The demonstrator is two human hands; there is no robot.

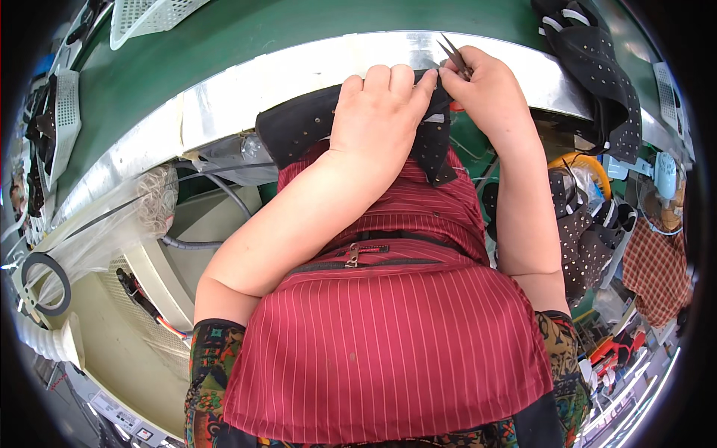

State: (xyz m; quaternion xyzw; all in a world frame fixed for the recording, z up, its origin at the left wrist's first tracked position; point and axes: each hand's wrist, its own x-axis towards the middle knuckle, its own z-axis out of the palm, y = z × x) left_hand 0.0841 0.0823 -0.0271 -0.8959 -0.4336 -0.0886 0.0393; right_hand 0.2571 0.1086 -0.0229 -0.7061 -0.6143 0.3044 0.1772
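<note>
Fabric pc (299,119), blk w/ sm. round metallic studs scattered over it, lies at the near edge of a shiny metal strip (261,82), partly over the lap of the person's maroon apron (388,328) w/ pale pinstripes. It's folded & creased: L part spreads out to a blunt corner, R part hangs in a narrower flap w/ a ragged-looking lower end, studs dotted along it. Short whitish strip (435,118) shows on the R part, nr the fingers. Studs look gold-ish to silver, unevenly spaced; middle of the pc is hidden under the L hand (379,112), palm down, fingers bent over the cloth & gripping it at the upper edge. R hand (489,93) is closed around dark pointed snips (457,63), blades aimed up & L; its thumb tip is right by the L hand's nearest digit, at the cloth's edge. Whether that thumb also pinches cloth, can't tell. Beyond the strip: green tabletop (299,22). Far R, over the table edge: more blk studded cloth (609,82) w/ white bits. Top L: white perforated basket (146,22).
</note>
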